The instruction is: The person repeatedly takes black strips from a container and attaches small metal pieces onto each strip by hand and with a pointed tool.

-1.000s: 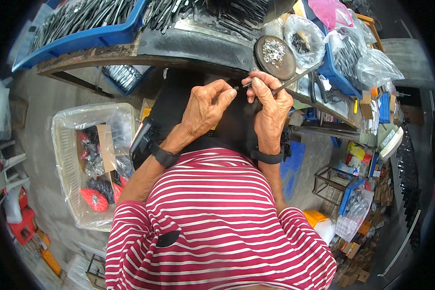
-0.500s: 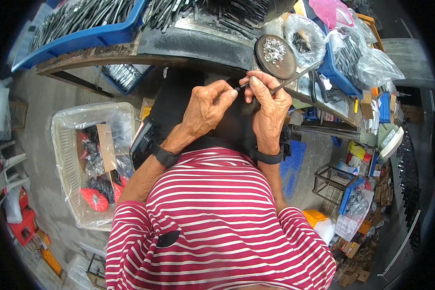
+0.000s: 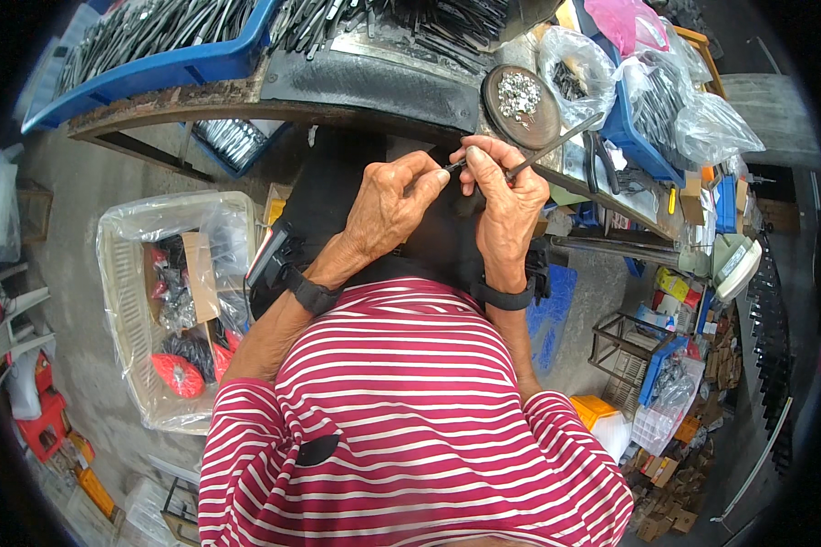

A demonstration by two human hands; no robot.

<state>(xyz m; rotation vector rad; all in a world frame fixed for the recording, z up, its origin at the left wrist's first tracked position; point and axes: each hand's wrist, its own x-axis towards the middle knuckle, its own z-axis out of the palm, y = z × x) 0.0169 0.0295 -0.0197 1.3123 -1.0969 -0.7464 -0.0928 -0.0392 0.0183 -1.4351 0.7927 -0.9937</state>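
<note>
Close together — left hand (image 3: 389, 202), right hand (image 3: 507, 208) — both tight on a small dark part (image 3: 455, 166)

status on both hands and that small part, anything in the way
Left hand pinching small dark part. Right hand at its other end, also holding slim rod. No obstruction seen between hands; round dish beyond right hand.

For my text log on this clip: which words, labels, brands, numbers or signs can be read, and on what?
None can be read in this view.
Yellow packet at right: any print too small.
Cardboard boxes at lower right: any markings too small and blurred.
Small dark piece between left hand and right hand: no legible marking.
</note>
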